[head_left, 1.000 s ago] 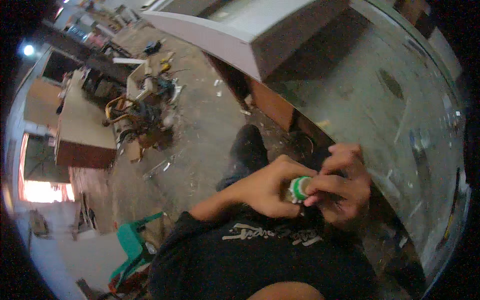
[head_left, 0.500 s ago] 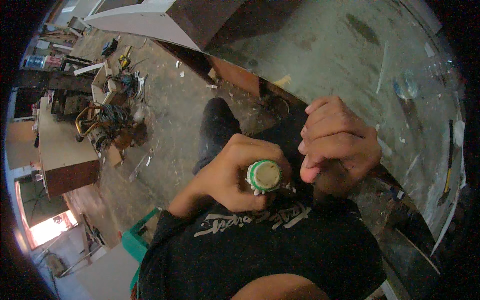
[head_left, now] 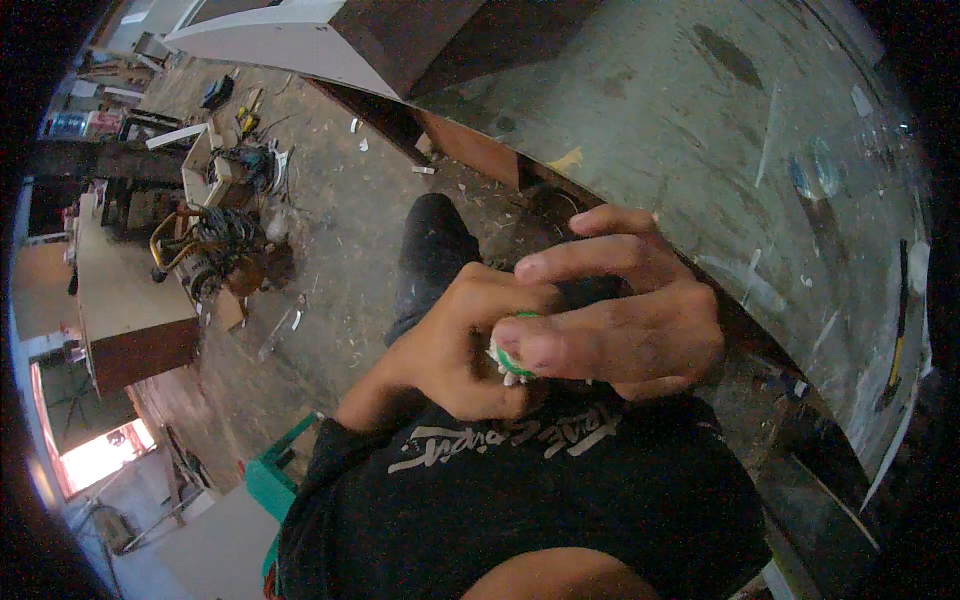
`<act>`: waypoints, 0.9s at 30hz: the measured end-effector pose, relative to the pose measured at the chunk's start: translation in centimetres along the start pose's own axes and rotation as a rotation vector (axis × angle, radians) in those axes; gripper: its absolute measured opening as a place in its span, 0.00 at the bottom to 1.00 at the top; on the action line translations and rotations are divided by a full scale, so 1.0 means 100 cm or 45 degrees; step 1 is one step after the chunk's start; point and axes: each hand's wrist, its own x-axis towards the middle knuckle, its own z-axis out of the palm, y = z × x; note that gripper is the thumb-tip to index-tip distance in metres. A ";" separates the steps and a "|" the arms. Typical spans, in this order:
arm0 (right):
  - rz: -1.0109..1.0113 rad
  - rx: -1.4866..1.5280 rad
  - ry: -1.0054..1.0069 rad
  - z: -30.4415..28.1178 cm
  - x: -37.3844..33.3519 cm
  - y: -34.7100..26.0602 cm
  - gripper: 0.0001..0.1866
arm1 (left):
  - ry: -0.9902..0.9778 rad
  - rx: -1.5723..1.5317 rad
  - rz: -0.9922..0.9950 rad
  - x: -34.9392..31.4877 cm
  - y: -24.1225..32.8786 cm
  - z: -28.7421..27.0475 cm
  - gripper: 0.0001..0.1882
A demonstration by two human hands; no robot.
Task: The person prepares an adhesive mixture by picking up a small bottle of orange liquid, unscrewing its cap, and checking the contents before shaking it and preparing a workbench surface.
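While the left hand (head_left: pixel 462 345) curls tightly around a green-ringed container (head_left: pixel 511 366), the right hand (head_left: pixel 645 325), fingers partly spread, covers its top; contents are hidden.

Before us, our left hand (head_left: pixel 460 345) is around a container (head_left: pixel 512 371), with our right hand (head_left: pixel 650 335) over its top; the bench (head_left: pixel 700 150) spreads along our right, a large cabinet (head_left: pixel 500 50) on its far part; the floor (head_left: pixel 340 230) lies ahead and left, bearing a machine with coiled hose (head_left: pixel 210 245); beyond that, farther left, we have a low unit (head_left: pixel 140 290); a chair (head_left: pixel 268 485) stands nearer, at our left.
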 end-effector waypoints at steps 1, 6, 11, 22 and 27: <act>-0.008 -0.018 -0.049 -0.004 -0.001 -0.001 0.21 | 0.018 -0.004 0.008 0.001 0.002 0.002 0.18; -0.034 0.011 -0.030 -0.003 -0.001 -0.004 0.24 | 0.151 -0.088 -0.037 0.001 0.009 0.010 0.20; 0.066 -0.135 0.011 0.005 -0.006 -0.006 0.23 | 0.109 0.016 -0.037 0.001 0.010 0.006 0.21; 0.155 -0.057 -0.123 0.011 0.001 -0.008 0.46 | 0.134 -0.206 -0.430 -0.015 0.004 0.015 0.17; -0.115 -0.079 0.145 0.032 -0.010 0.011 0.29 | 0.183 -0.169 -0.240 -0.007 0.009 0.014 0.15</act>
